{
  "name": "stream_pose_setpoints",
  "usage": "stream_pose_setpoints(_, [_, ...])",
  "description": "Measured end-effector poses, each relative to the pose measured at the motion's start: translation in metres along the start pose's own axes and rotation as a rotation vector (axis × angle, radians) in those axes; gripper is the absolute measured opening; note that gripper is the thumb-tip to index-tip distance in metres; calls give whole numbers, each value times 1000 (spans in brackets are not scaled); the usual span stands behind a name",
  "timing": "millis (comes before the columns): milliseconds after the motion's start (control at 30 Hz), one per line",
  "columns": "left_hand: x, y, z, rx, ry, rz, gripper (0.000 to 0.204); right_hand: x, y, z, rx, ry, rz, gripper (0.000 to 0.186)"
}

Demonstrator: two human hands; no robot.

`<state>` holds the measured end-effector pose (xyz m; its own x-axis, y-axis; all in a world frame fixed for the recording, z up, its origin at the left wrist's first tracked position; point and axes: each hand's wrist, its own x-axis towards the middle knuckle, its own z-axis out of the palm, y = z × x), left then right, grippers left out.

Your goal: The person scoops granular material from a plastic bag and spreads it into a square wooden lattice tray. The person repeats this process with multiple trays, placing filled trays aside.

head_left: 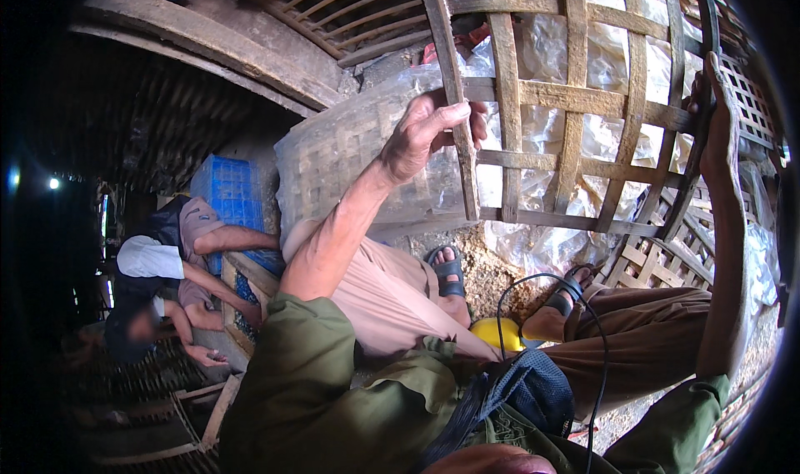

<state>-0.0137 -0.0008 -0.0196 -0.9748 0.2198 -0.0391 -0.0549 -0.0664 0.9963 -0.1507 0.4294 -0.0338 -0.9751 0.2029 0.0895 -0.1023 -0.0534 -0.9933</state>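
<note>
A woven bamboo lattice panel (575, 99) with wide flat slats is held up in front of me at the upper right. My left hand (423, 132) is closed round its left edge strip, thumb on the near side and fingertips curled past the strip. At the opposite edge, my right hand (717, 128) grips the panel's dark side strip; it is seen edge-on, and most of its fingers are hidden. Through the lattice show crumpled clear plastic sheets (546, 53). Just left of the panel stands a woven basket wrapped in clear plastic (358, 161), below my left wrist.
A co-worker (150, 257) sits at the left by a wooden box (242, 286) and a blue plastic crate (227, 192). More lattice (658, 261) lies at the right. A yellow rounded object (497, 334) is by my sandalled feet. A black cable (604, 341) loops before me.
</note>
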Motion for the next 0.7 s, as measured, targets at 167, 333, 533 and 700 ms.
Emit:
stream_pose_setpoints(167, [5, -14, -5, 500, 245, 225, 22, -14, -4, 16, 45, -26, 34, 39])
stream_pose_setpoints(333, [8, -12, 6, 909, 450, 130, 18, -27, -6, 25, 1, -56, 1, 38])
stream_pose_setpoints(533, [0, 5, -5, 183, 42, -12, 28, -9, -3, 16, -38, 30, 19, 38])
stream_pose_setpoints(700, [4, -13, 6, 921, 325, 167, 26, -6, 12, 9, -77, 7, -32, 41])
